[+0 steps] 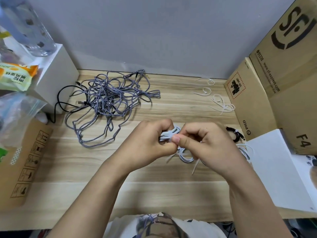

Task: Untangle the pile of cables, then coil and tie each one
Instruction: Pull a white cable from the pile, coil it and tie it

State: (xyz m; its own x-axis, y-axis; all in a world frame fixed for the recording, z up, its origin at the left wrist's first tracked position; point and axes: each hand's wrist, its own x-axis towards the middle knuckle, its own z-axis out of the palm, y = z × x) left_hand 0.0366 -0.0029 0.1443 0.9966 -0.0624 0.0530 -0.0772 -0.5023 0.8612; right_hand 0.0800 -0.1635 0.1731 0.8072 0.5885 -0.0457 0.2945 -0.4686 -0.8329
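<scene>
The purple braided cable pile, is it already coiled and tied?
No, the purple braided cable pile lies loose and tangled on the table, with no tie around it.

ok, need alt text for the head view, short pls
Both hands, left hand and right hand, hold a small white cable coil above a wooden desk. A tangled pile of grey braided cables lies behind on the left, loose white zip ties on the right beside cardboard boxes.

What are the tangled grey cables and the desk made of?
The tangled grey-purple cables look sheathed in braided fabric: a speckled, woven, matte surface. The pale striped desk looks like wood or wood-look laminate, with grain lines and plank bands; which one, I cannot tell.
</scene>
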